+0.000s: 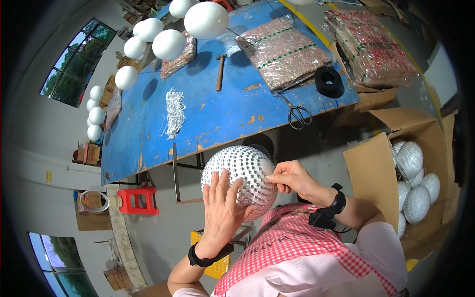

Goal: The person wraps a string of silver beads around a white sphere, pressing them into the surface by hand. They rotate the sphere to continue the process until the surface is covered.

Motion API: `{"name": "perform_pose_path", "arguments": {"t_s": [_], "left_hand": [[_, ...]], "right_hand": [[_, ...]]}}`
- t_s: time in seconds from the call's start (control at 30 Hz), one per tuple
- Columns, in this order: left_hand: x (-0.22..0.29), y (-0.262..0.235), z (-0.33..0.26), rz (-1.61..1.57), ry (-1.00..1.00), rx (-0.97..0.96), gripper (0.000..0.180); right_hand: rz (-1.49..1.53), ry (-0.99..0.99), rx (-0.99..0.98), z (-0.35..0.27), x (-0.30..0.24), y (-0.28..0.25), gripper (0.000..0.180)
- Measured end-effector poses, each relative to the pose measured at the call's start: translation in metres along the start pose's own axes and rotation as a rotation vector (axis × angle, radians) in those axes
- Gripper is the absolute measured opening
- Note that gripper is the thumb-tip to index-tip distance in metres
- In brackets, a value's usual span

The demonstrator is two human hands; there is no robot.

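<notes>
A white ball (232, 166) covered with rows of small silver square studs is in front of my body, just off the table's near edge. A patch on its upper right side is bare white. My left hand (221, 203) holds the ball from the lower left, fingers lying over the studs and the thumb near its underside. At the ball's right side my right hand (292, 178) is closed in a pinch, fingertips touching the surface where studs meet the bare patch. Whatever is between those fingertips is too small to make out.
On the blue table (222, 116) lie a bundle of silver strands (174, 113), a hammer (220, 74), scissors (298, 114), a black tape roll (328, 81) and a wrapped pack (284, 52). White balls (207, 21) hang above. Right, a cardboard box (368, 163) contains several covered balls; left stands a red stool (138, 200).
</notes>
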State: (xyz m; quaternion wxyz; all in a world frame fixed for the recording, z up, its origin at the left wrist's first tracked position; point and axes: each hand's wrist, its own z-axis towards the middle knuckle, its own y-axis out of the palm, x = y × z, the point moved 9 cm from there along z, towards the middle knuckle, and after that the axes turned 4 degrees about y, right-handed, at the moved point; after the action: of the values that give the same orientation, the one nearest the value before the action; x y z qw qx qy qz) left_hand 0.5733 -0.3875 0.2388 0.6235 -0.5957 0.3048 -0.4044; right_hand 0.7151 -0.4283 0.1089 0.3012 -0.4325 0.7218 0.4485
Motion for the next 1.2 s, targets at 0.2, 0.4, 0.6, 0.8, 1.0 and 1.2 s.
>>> {"name": "perform_pose_path", "arguments": {"t_s": [0.2,0.4,0.6,0.8,1.0,1.2], "left_hand": [[-0.007,0.004,0.007,-0.082,0.012,-0.034,0.068],[-0.008,0.006,0.015,-0.105,0.044,-0.068,0.069],[-0.009,0.002,0.017,-0.241,0.040,-0.012,0.054],[-0.007,0.012,0.021,-0.224,0.040,-0.077,0.050],[0.005,0.014,0.024,-0.142,0.027,-0.135,0.067],[-0.004,0.021,0.023,-0.156,0.033,-0.124,0.070]], "right_hand": [[0.064,-0.025,-0.015,0.001,0.006,-0.005,0.020],[0.062,0.005,-0.032,0.006,0.012,-0.011,0.019],[0.060,0.031,-0.014,0.007,0.017,-0.019,0.020],[0.113,0.077,-0.055,0.005,0.030,-0.022,0.019],[0.077,0.044,-0.049,0.003,0.032,-0.027,0.017],[0.017,-0.133,-0.056,0.003,0.021,-0.025,0.016]]}}
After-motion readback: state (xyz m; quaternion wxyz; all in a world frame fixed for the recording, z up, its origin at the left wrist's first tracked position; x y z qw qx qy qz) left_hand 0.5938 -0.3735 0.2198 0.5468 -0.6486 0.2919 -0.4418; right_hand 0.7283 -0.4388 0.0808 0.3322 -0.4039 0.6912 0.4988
